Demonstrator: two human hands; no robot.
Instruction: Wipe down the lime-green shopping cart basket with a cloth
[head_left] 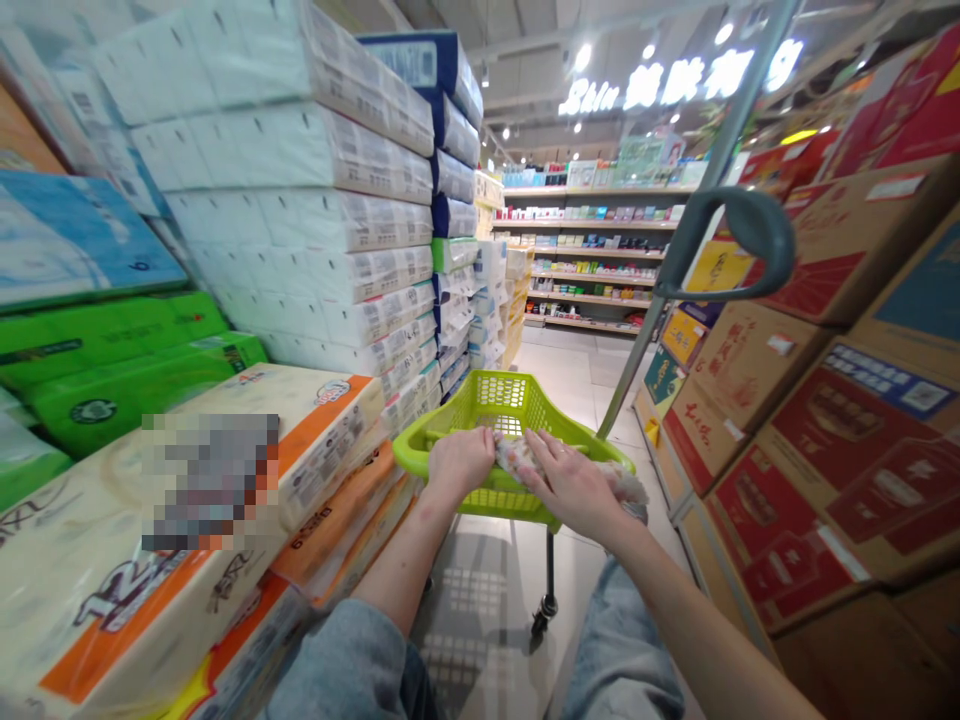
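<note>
Fingers, head view: those of the left hand (pixel 463 462) curled closed at the near rim of the basket (pixel 501 388), by the left end of the cloth (pixel 516 458); whether they pinch cloth or rim, cannot tell, palm side hidden. Those of the right hand (pixel 571 485) open, long and slightly spread, laid over the cloth, not closed round it. Cloth: one, pale, patterned, bunched along the near rim, its right end sticking out past the right hand. Basket: one, lime green, mesh walls, wide rim nearest the hands. One pole (pixel 637 370) rises at its right, slanting, with one grey handle (pixel 679 250). One caster (pixel 543 612) plain to see below, under a dark leg. Left side: one tall white stack (pixel 255 190), at least seven layers; four dark blue packs (pixel 459 130) behind it, one above another. Nearer, one big cream pack (pixel 315 420), orange band on its edge; its corner comes close to the basket's left rim, little room there. Right side: a wall of cartons (pixel 817 450), too many overlapping for a sure count; a strip of floor (pixel 592 365) lies between it and the basket. Widest open room ahead, down the aisle to one shelf unit (pixel 592 240), roughly six levels.
</note>
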